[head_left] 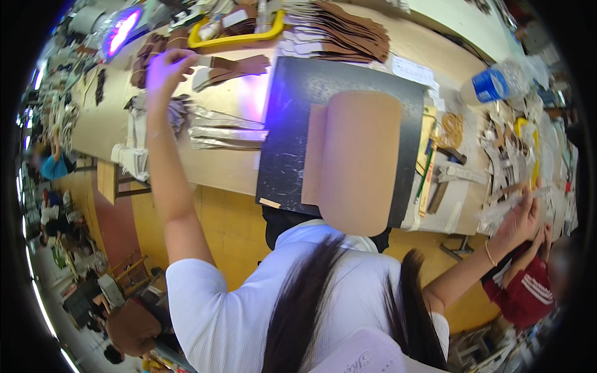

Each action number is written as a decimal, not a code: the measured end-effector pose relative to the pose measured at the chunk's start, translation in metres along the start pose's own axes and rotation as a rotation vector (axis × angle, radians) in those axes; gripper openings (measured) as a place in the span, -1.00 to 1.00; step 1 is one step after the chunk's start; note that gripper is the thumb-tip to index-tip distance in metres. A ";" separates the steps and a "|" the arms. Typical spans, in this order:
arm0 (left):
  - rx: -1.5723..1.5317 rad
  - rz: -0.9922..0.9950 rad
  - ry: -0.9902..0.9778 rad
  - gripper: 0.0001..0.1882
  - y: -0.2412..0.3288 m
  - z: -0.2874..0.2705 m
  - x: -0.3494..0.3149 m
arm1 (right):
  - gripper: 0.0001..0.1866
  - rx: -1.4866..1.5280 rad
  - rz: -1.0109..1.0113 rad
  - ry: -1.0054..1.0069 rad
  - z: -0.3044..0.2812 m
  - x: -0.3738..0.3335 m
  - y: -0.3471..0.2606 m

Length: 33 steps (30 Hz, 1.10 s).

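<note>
My left hand (169,67) is stretched out to the far left of the table. Its thumb and fingers pinch the whitish end of a brown strip (239,66), which lies over another strip with a pale tip. My right hand (521,221) is out at the right edge of the table, its fingers closed on a thin whitish strip (497,211) that is partly blurred. Between my arms, a black board (289,130) bears a rounded tan block (364,155) with a flat tan piece (315,155) beside it.
Pale strips (227,133) and a stack of brown strips (348,34) lie on the table near a yellow tray (239,42). At right are a plastic bottle (491,85), rubber bands (453,129), a hammer (454,154) and a co-worker in a dark red top (525,289).
</note>
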<state>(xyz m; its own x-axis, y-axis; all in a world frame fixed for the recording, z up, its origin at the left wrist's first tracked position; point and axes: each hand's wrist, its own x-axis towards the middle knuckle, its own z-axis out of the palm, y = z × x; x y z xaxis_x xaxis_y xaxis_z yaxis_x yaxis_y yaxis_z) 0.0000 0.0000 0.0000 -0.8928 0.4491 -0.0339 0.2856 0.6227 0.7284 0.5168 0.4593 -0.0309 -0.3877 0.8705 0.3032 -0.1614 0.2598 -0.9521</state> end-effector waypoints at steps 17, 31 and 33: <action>-1.001 -0.360 -0.765 -0.79 0.098 0.147 -0.163 | -0.79 -0.104 0.120 -0.449 0.103 -0.033 -0.071; -1.110 -0.345 -0.736 -0.53 0.095 0.139 -0.180 | -0.82 -0.342 0.756 -1.131 0.232 -0.077 -0.085; -1.124 -0.346 -0.743 -0.58 0.095 0.138 -0.179 | -0.81 -0.346 0.765 -1.135 0.236 -0.079 -0.084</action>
<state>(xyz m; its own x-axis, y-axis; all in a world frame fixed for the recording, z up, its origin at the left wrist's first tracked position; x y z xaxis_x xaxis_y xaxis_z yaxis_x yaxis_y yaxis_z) 0.2353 0.0671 -0.0194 -0.3667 0.8317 -0.4168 -0.6554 0.0870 0.7502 0.3463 0.2702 0.0343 -0.8133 0.0791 -0.5764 0.5818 0.1153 -0.8051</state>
